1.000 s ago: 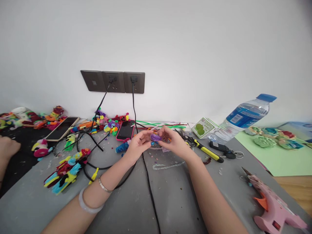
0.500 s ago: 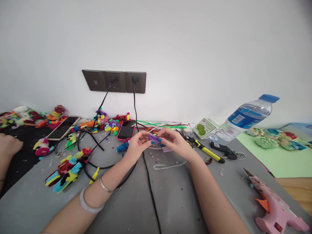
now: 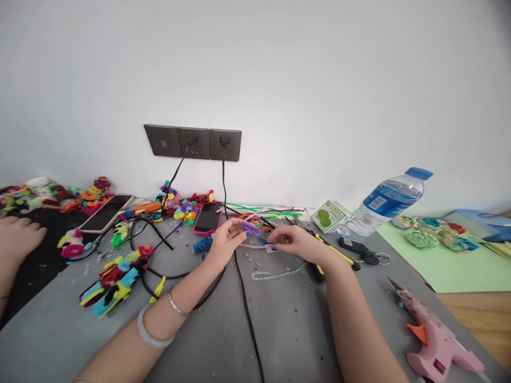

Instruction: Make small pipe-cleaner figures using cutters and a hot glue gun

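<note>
My left hand [image 3: 227,239] pinches a small bent piece of purple pipe cleaner [image 3: 250,229] between thumb and fingers, above the grey table [image 3: 279,319]. My right hand [image 3: 297,243] is apart from it, low over the tabletop, its thumb and forefinger parted with nothing seen between them. Just beneath those fingertips lies a small pale pink piece [image 3: 270,248]; whether they touch it I cannot tell. A clear beaded strand [image 3: 275,274] lies on the table in front. Yellow-and-black pliers [image 3: 339,251] are partly hidden behind my right hand and wrist.
A black cable [image 3: 244,303] crosses the table. At right are a tilted water bottle [image 3: 383,205], a green-and-white box [image 3: 329,216], keys [image 3: 370,257] and a pink glue gun [image 3: 435,340]. Colourful pipe-cleaner figures [image 3: 114,282] lie left, near another person's hand [image 3: 19,239].
My right hand has let go of the purple pipe cleaner and moved right and down toward the tabletop. The left hand keeps hold of the piece. The view has shifted slightly.
</note>
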Demonstrator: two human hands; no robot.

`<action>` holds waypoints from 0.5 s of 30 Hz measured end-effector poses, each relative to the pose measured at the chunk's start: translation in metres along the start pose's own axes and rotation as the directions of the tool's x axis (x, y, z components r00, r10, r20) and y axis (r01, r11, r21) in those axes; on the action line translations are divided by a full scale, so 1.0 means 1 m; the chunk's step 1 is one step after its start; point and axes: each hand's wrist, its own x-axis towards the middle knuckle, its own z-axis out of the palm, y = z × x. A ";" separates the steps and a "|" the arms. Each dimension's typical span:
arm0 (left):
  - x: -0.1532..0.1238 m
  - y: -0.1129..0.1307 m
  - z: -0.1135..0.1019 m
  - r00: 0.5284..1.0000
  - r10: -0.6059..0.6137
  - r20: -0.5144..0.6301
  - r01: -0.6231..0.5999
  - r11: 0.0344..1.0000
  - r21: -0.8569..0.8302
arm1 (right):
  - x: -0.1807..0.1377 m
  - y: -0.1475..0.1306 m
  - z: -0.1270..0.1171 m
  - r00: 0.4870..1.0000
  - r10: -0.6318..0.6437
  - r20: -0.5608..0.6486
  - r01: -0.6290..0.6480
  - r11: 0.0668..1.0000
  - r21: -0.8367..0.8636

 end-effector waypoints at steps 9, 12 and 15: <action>0.000 0.000 0.000 0.999 0.028 0.020 -0.030 0.995 0.100 | -0.002 -0.008 0.005 1.000 -0.001 -0.030 0.007 0.978 0.210; -0.001 0.000 0.001 0.999 0.036 0.022 -0.038 0.991 0.128 | -0.002 -0.017 0.003 0.993 -0.012 -0.120 0.062 0.904 0.423; -0.001 0.000 0.001 0.999 0.035 0.025 -0.038 0.991 0.128 | 0.003 -0.020 0.008 0.985 -0.015 -0.172 0.106 0.838 0.535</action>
